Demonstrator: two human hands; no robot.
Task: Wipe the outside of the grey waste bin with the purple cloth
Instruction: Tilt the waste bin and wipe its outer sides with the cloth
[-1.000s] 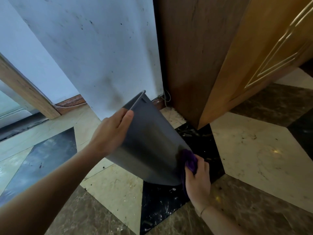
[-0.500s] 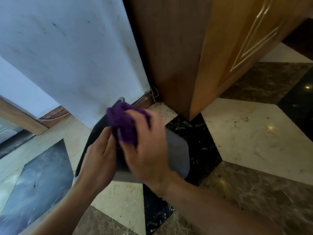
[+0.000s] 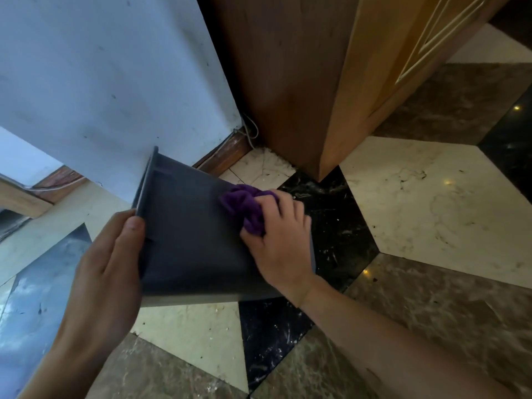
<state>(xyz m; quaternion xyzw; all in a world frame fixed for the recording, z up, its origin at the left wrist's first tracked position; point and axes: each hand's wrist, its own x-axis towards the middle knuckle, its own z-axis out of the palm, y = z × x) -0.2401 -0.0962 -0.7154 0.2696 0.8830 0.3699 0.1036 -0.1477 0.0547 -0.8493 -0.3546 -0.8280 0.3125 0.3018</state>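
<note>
two hands busy | marble floor (image 3: 417,197), white wall (image 3: 115,67), wooden door (image 3: 359,82) | your left hand (image 3: 106,272) grips grey waste bin (image 3: 190,240) rim | right hand (image 3: 279,240) presses bunched purple cloth (image 3: 244,205) on its side

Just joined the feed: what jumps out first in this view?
The grey waste bin, tipped on its side at centre frame, with its rim gripped by the left hand. The right hand presses a bunched purple cloth against the bin's upper side. Behind stands a scuffed white wall.

Left hand (image 3: 106,272) cupped in a side grip, right hand (image 3: 280,240) fingers curled, palm down
</note>
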